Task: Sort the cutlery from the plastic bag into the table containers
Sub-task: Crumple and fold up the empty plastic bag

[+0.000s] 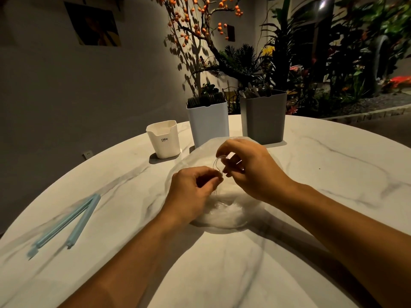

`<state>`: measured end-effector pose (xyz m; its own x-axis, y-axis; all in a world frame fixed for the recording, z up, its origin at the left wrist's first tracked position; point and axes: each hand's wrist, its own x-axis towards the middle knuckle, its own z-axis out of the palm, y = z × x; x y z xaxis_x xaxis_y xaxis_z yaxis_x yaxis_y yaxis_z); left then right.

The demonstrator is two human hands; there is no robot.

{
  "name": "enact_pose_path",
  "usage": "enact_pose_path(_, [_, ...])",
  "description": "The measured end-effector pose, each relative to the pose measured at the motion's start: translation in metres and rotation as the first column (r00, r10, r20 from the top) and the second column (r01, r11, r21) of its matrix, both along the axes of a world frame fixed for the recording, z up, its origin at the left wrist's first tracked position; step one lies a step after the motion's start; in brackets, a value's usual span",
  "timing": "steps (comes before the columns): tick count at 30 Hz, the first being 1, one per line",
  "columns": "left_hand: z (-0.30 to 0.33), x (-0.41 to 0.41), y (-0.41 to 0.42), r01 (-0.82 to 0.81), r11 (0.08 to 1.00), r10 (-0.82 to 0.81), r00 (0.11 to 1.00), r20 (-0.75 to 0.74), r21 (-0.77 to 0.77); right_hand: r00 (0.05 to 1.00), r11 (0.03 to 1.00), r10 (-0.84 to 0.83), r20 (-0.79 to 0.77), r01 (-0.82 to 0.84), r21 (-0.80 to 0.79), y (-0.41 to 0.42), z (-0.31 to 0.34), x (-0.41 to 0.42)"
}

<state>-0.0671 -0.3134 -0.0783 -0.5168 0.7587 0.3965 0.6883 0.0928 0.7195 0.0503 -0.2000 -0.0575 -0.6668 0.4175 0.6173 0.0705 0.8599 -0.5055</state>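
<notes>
Bag film between pinching fingers

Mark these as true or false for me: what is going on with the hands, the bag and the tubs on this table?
1. Both hands, left hand and right hand, pinch the clear plastic bag. True.
2. The small white container is full of cutlery. False: nothing shows above its rim.
3. The grey container holds cutlery. True.
4. The blue clip lies right of the bag. False: it lies left.
5. The pale blue container lies tipped over. False: it stands upright.
</notes>
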Motion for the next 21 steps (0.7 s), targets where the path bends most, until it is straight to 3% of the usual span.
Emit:
enact_pose_path(4, [0.0, 0.003, -0.003, -0.039, 0.999, 0.038, 0.998, 0.056, 0.027, 1.0, 0.995, -0.017, -0.024, 0.02, 0.094, -0.001, 0.003, -0.001])
enact_pose_path(9, [0.011, 0.01, -0.01, -0.04, 0.994, 0.027, 0.991, 0.131, 0.101, 0.999, 0.996, -0.015, -0.045, 0.018, 0.082, -0.007, 0.014, -0.004])
enact_pose_path(13, [0.02, 0.008, -0.012, -0.058, 0.996, 0.047, 0.988, 0.148, 0.072, 0.997, 0.988, -0.023, 0.073, 0.012, 0.152, -0.012, 0.029, -0.005])
enact_pose_path(17, [0.031, 0.005, -0.016, -0.069, 0.996, 0.061, 0.989, 0.137, 0.05, 0.968, 0.937, -0.039, 0.248, -0.051, 0.345, -0.02, 0.051, -0.004])
enact_pose_path(21, [0.04, 0.002, -0.021, -0.073, 0.995, 0.058, 0.981, 0.187, 0.073, 0.966, 0.926, -0.045, 0.256, -0.056, 0.374, -0.024, 0.067, -0.006])
